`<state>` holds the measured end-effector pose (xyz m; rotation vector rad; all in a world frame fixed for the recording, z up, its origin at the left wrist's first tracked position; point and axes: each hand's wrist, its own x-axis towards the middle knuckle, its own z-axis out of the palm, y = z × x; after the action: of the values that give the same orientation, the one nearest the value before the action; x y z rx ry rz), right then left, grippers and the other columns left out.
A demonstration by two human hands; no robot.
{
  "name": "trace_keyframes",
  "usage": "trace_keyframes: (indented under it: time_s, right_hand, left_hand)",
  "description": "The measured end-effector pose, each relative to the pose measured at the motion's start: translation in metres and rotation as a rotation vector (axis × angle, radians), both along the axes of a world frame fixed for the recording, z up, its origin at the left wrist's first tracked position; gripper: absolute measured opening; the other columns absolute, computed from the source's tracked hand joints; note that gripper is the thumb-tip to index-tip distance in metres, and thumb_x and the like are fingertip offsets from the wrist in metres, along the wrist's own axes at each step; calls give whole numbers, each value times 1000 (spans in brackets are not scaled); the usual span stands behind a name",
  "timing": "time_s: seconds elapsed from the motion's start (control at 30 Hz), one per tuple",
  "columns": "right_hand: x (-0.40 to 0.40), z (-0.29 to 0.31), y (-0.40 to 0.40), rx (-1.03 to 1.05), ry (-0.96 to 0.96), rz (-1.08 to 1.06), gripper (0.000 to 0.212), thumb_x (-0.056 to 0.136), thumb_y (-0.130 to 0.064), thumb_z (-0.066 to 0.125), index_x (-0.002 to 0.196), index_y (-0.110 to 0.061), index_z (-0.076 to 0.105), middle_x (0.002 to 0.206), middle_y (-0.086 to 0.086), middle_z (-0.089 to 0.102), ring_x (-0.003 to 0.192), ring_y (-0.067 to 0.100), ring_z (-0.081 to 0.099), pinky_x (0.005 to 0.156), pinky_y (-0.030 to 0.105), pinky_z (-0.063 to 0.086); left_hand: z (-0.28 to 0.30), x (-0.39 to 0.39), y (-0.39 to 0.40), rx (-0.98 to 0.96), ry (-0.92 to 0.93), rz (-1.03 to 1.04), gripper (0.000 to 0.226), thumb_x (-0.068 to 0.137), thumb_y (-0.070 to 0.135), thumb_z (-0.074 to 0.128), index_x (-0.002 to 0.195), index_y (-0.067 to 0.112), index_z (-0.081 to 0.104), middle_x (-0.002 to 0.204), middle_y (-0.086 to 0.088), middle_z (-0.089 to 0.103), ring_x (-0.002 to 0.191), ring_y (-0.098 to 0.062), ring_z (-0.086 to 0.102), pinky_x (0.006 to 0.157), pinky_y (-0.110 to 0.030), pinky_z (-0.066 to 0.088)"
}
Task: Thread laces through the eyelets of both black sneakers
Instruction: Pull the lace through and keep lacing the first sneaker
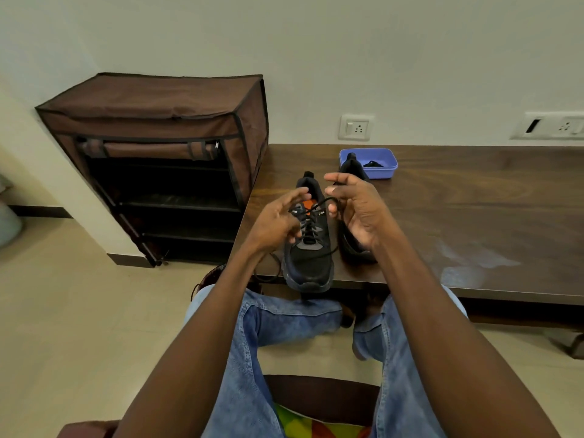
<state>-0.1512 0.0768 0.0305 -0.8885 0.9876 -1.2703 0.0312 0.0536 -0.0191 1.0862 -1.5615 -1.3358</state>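
The left hand [278,221] is working at the upper eyelets of the near sneaker [308,248], its fingers curled in toward the lace [311,216]; it seems to be pinching a strand, though the contact itself is too small to be sure of. The right hand [357,210] is hovering just right of the same sneaker with the thumb and forefinger spread and the lower fingers bent toward a loop of lace near the tongue; whether it is actually gripping the loop I cannot tell. The near sneaker is sitting on the surface [474,200] at its front edge, toe overhanging toward the person, and the lace is already crossing through most of its eyelets, so this shoe is looking close to finished, with only the top rows and the loose ends left; one end is trailing down past the edge, left of the toe. The second sneaker [354,248] is standing just right of the near one, largely hidden behind the right hand, and no lace is showing on the part in view, so I judge it is still waiting to be threaded. Beyond the near sneaker, back and to the right, a blue tub [368,162] is holding a small dark bundle [373,164], probably the second lace. Left of the near sneaker, off the surface, a brown fabric rack [158,159] is standing open, its dark shelves showing nothing I can make out.
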Motion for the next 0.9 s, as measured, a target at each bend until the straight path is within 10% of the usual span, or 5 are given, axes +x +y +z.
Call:
trace_keyframes:
  time_s: [0.23,0.47,0.57,0.67,0.9]
  right_hand:
    - [-24,8,-11,0,48,-140,23,94,10,51,107,-5,63,85,7,64,63,12,61,61,23,48]
    - [-53,-7,-20,204,813,-113,16,94,3,56,105,5,67,74,7,65,64,15,64,65,27,57]
    - [-49,-4,-18,200,970,-55,12,96,-4,60,100,-6,70,78,7,68,69,15,65,76,33,57]
    - [-35,2,-16,88,885,-59,18,98,-2,56,95,-10,72,81,6,68,68,10,61,71,27,53]
    - [-6,-4,-24,-37,486,-15,17,90,3,66,105,10,61,77,22,71,54,17,65,47,21,49]
  left_hand:
    - [4,-5,-5,-70,76,238,9,94,17,68,95,10,73,64,1,61,50,-10,51,43,-20,43]
    - [-22,27,-10,17,-271,764,24,95,17,63,72,24,66,75,1,66,69,-13,60,70,-33,51]
    - [-18,28,-16,22,-419,718,4,86,19,68,87,17,72,92,-5,69,81,-15,64,78,-39,59]
    - [-4,19,-24,-125,-438,529,44,79,25,76,122,22,66,128,-1,60,115,-15,57,97,-33,51]
    - [28,-13,-29,-35,-117,-67,25,87,9,72,112,13,69,104,-15,74,97,-17,70,91,-26,54]
